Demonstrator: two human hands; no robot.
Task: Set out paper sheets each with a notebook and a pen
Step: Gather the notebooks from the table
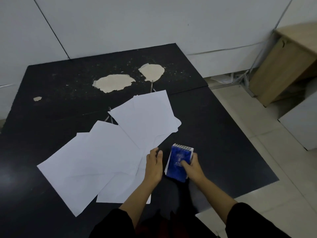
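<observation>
Head view: right hand [193,166] grips a small blue spiral-bound notebook stack [180,162], thumb across the cover.
Left hand [154,166] is just left of that grip, fingers straight and holding nothing, over the near edge of overlapping white paper sheets [96,158]; bare black surface [223,134] lies right of the grip toward its edge.

matt black table top [214,127] w/ chipped patches, white paper sheets [96,162], blue glossy notebook [180,160] cover
</observation>
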